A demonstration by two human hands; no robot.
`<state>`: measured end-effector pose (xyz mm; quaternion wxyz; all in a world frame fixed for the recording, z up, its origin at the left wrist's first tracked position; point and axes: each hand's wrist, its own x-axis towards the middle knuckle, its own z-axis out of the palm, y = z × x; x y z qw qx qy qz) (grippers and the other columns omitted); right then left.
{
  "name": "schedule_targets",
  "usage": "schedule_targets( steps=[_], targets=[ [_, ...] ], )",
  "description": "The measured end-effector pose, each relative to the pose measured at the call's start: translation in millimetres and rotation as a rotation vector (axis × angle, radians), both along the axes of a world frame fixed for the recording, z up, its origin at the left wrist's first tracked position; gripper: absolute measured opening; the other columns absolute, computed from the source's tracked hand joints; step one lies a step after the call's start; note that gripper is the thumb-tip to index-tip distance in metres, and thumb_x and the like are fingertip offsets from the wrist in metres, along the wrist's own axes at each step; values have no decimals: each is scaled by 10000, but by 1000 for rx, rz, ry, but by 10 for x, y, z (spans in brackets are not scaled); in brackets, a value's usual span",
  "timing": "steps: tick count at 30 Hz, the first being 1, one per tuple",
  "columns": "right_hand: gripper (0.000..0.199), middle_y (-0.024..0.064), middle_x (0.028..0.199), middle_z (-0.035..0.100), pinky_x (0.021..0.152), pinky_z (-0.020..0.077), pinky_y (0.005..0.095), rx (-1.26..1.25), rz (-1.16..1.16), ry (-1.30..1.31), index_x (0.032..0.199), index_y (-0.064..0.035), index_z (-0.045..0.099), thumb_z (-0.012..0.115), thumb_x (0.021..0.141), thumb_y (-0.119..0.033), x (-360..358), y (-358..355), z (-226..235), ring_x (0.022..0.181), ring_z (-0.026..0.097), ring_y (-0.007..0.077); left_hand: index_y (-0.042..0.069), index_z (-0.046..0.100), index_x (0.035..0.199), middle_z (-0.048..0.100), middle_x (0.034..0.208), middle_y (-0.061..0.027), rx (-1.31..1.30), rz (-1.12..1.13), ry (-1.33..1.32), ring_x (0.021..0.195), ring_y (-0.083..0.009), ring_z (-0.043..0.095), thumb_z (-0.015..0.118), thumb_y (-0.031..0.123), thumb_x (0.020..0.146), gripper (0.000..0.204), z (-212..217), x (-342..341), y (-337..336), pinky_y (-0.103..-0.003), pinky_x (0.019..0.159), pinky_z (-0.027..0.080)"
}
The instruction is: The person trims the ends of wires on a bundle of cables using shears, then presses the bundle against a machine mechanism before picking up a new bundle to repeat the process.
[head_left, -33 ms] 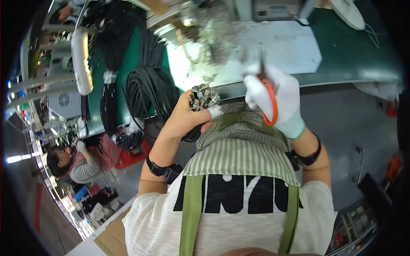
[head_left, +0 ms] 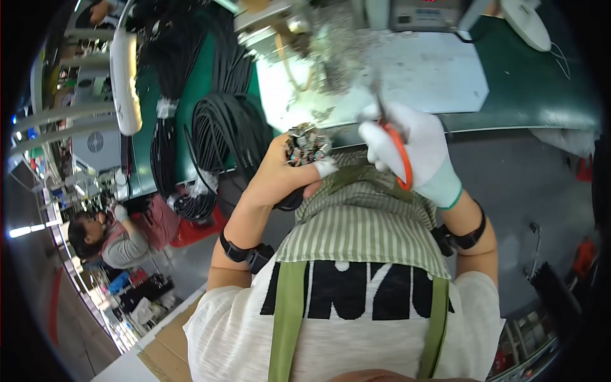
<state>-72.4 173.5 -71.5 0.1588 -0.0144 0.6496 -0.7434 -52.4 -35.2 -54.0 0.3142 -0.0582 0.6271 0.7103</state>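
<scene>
Far left, one seated co-worker bends over separate work. Two bundles of coiled black cable hang against the green bench. The left hand, bare, is closed around one bundle of cut wire ends, raised just before the bench edge. The right hand, in one white glove, grips one orange-handled cutter, just beside the bundle, over one white mat.

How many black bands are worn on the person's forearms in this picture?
2. One black band sits on the left forearm, below the bare left hand. The other black band sits on the right forearm, below the gloved right hand. None seems hidden.
</scene>
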Motion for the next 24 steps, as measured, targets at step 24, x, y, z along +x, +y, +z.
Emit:
schedule_targets(
  steps=[24],
  targets=[
    [134, 51, 606, 579, 498, 452, 230, 138, 183, 110, 887, 29, 560, 557, 838, -96, -97, 7, -343, 497, 540, 98, -42, 572, 986, 633, 793, -105, 222, 67, -29, 581, -115, 558, 588, -9, 832, 158, -446, -113, 121, -241, 534, 454]
  ],
)
